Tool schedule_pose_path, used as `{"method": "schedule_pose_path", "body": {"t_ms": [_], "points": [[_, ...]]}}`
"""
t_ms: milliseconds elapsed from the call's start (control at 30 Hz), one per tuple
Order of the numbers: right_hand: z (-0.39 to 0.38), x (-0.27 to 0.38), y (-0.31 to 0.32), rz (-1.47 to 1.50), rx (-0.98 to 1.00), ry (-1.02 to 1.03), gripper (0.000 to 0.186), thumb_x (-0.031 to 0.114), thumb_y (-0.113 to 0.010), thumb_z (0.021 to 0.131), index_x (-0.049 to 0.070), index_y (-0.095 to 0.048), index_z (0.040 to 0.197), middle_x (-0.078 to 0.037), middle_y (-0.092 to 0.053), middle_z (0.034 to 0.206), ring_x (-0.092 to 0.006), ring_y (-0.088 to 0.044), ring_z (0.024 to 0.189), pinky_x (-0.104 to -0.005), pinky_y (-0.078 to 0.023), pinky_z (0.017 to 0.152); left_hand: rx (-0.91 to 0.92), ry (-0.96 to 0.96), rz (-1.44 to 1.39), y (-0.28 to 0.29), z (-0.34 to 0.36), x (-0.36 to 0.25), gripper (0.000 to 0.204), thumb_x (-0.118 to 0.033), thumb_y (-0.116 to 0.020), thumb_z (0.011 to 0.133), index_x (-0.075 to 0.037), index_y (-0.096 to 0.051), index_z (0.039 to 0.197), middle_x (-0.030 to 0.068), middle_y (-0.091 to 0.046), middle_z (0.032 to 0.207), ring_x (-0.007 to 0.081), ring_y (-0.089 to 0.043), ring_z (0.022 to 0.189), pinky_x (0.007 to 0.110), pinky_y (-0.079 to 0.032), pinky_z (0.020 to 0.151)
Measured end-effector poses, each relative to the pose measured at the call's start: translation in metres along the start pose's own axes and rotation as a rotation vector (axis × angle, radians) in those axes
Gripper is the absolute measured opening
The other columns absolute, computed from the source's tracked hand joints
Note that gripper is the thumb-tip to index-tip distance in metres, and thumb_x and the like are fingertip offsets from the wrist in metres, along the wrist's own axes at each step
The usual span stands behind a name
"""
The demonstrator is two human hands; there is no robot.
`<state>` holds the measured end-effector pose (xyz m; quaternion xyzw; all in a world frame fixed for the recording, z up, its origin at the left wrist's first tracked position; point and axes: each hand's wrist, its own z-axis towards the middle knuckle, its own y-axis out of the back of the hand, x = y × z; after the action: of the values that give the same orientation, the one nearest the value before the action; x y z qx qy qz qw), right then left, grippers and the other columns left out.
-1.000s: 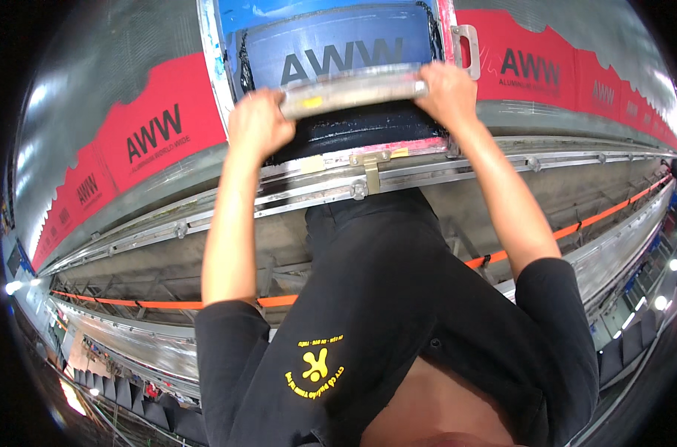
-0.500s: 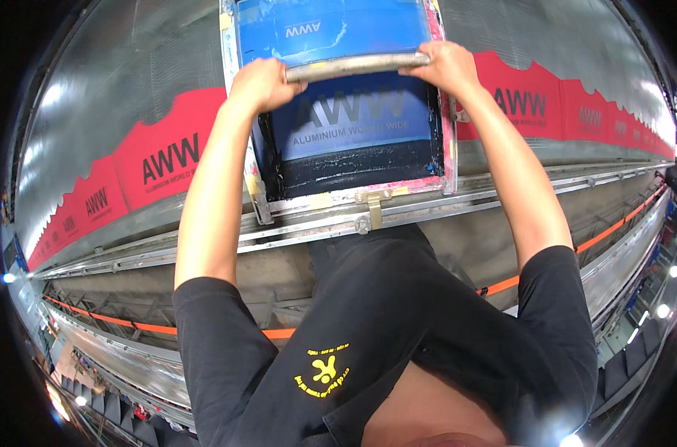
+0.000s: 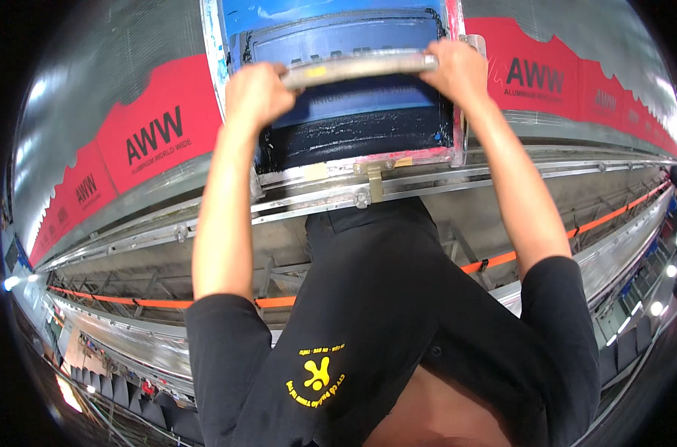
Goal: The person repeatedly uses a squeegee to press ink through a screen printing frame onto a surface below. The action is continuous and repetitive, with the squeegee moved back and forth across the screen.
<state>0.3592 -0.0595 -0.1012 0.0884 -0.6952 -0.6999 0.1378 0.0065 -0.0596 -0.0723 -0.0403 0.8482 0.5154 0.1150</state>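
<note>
My left hand (image 3: 258, 95) and my right hand (image 3: 457, 73) are closed round the two ends of a squeegee (image 3: 361, 68) with a long pale handle. It lies crosswise over a blue screen-printing frame (image 3: 331, 171) with whitish, ink-stained rails. Part of the dark lettering on the blue mesh (image 3: 297, 113) is covered by the squeegee. A band of wet black ink (image 3: 353, 138) spreads over the near end of the screen. The squeegee's blade edge is hard to make out under the handle.
Red panels (image 3: 156, 134) with black lettering lie along the grey table (image 3: 122, 67) on both sides of the screen. A metal rail (image 3: 308, 208) with a brass-coloured bracket (image 3: 375, 182) runs along the near edge. Below it stretches an orange strip (image 3: 167, 303).
The squeegee has come nearer to me across the screen, with both hands still on it, and now covers part of the lettering. The whole view has shifted slightly.
</note>
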Motion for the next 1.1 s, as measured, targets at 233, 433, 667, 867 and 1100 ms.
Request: {"method": "schedule_pose_path", "body": {"t_ms": [233, 433, 667, 867, 1100], "points": [[-0.166, 0.038, 0.026, 0.155, -0.114, 0.043, 0.029, 0.022, -0.089, 0.062, 0.016, -0.073, 0.085, -0.003, -0.067, 0.085, -0.0273, -0.07, 0.086, -0.0425, -0.056, 0.074, -0.207, -0.148, -0.047, -0.07, -0.161, -0.023, 0.034, -0.028, -0.079, 0.078, -0.01, -0.081, 0.106, 0.0154, -0.077, 0.105, 0.0371, -0.074, 0.1, 0.048, -0.06, 0.088], [-0.139, 0.029, 0.053, 0.168, 0.13, 0.035, 0.064, 0.069, -0.084, 0.07, 0.007, -0.075, 0.083, -0.011, -0.071, 0.081, -0.0348, -0.072, 0.082, -0.0491, -0.057, 0.069, -0.088, -0.126, 0.028, -0.035, -0.15, -0.045, 0.065, -0.068, -0.08, 0.078, -0.004, -0.077, 0.084, 0.019, -0.076, 0.087, 0.0381, -0.076, 0.09, 0.052, -0.059, 0.078], [-0.086, 0.015, 0.039, 0.245, 0.586, -0.078, 0.085, 0.073, -0.09, 0.057, 0.005, -0.082, 0.108, -0.017, -0.08, 0.093, -0.0348, -0.077, 0.09, -0.0448, -0.061, 0.084, 0.014, -0.146, 0.048, -0.047, -0.102, -0.033, 0.086, -0.087, -0.072, 0.071, -0.003, -0.079, 0.087, 0.0188, -0.076, 0.081, 0.0387, -0.076, 0.086, 0.05, -0.059, 0.077], [-0.057, -0.01, 0.006, 0.476, 0.551, -0.114, 0.068, 0.068, -0.089, 0.071, 0.006, -0.082, 0.097, -0.009, -0.079, 0.089, -0.0234, -0.074, 0.087, -0.0376, -0.057, 0.079, 0.238, -0.205, -0.028, -0.021, -0.06, -0.01, 0.084, -0.084, -0.075, 0.071, -0.001, -0.08, 0.083, 0.0242, -0.076, 0.084, 0.0404, -0.075, 0.089, 0.051, -0.058, 0.083], [-0.009, -0.046, 0.03, 0.654, -0.179, -0.747, 0.052, 0.056, -0.074, 0.097, 0.005, -0.081, 0.097, -0.006, -0.076, 0.087, -0.0127, -0.068, 0.082, -0.0309, -0.054, 0.078, -0.104, -0.208, -0.012, 0.033, -0.013, 0.031, 0.08, -0.083, -0.074, 0.073, -0.007, -0.081, 0.095, 0.0202, -0.077, 0.087, 0.0404, -0.076, 0.089, 0.053, -0.059, 0.082]]}}
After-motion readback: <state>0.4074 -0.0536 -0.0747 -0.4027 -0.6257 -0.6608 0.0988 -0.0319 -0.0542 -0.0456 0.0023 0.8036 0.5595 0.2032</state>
